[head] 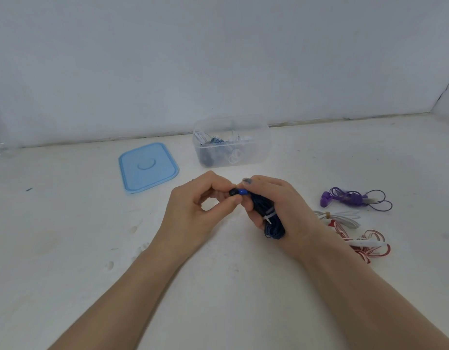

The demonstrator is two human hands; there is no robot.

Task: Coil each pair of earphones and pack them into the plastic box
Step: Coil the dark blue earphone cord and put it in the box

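right hand [276,205]: curled round a coiled dark-blue earphone bundle [271,218] with a white tie
left hand [203,205]: pinching its blue-black earbud tip [237,192]
clear plastic box [232,145]: 12 o'clock, coils inside
pale blue lid [148,168]: 10 o'clock
purple earphones [354,198], white earphones [342,217], red-white earphones [367,242]: 3 o'clock on the white tabletop [66,236]

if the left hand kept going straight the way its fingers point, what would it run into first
The left hand points rightward at the right hand, and its fingertips already pinch the blue earbud of the dark blue earphones that hand holds. So it would meet that bundle and the right hand's fingers first.
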